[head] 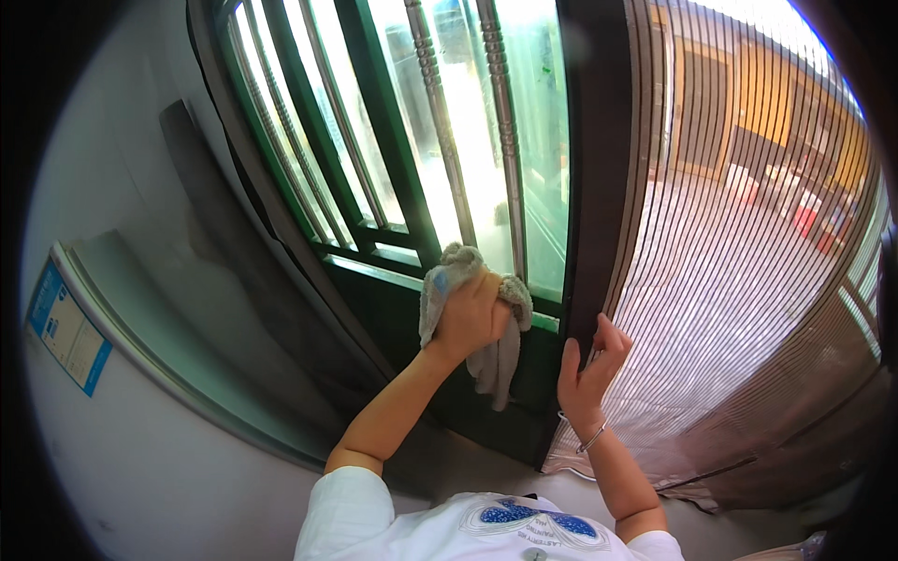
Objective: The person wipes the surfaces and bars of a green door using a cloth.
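Observation:
Bunched in my left hand [471,312] is a grey cloth [494,372], its loose end hanging below the fist. The cloth is against the lower part of a dark door [393,308], where metal bars [442,112] stand before a bright glass pane [544,210]. My right hand [593,365], with a bracelet [593,438] at the wrist, is at the dark edge [596,210] of the door, beside a striped mesh screen [701,315]. Its fingers are apart and hold nothing; whether they press on the edge I cannot tell.
At the left stands a white appliance [175,449] with a blue-edged label [66,326] bearing writing. A dark curtain-like cloth [231,231] hangs by the wall. Beyond the screen are a wooden door frame [701,105] and several red and white items [807,214].

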`<move>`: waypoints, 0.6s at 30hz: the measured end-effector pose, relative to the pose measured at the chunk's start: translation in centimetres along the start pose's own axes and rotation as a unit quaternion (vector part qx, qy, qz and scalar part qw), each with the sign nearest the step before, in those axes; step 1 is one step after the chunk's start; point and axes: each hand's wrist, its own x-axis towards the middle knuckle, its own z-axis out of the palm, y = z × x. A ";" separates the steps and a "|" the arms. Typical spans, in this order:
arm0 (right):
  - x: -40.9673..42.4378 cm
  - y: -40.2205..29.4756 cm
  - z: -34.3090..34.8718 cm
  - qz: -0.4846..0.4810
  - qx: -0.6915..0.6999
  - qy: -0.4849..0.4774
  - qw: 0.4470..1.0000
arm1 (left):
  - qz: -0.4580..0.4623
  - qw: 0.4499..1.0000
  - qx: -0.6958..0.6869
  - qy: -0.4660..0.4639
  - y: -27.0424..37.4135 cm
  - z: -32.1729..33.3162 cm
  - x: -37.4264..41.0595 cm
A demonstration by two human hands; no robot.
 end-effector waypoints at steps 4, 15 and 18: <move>-2.2 -3.1 -0.2 0.022 0.144 -0.116 0.983 | -0.181 0.964 -0.186 -0.049 1.1 -2.0 -1.3; -5.0 -4.8 1.3 0.220 0.217 -0.121 0.943 | -0.017 0.991 -0.111 0.074 -4.6 -5.6 -1.7; -2.5 -5.9 -0.3 0.143 0.082 -0.075 0.983 | 0.016 0.994 -0.018 0.107 -8.5 -4.3 -2.2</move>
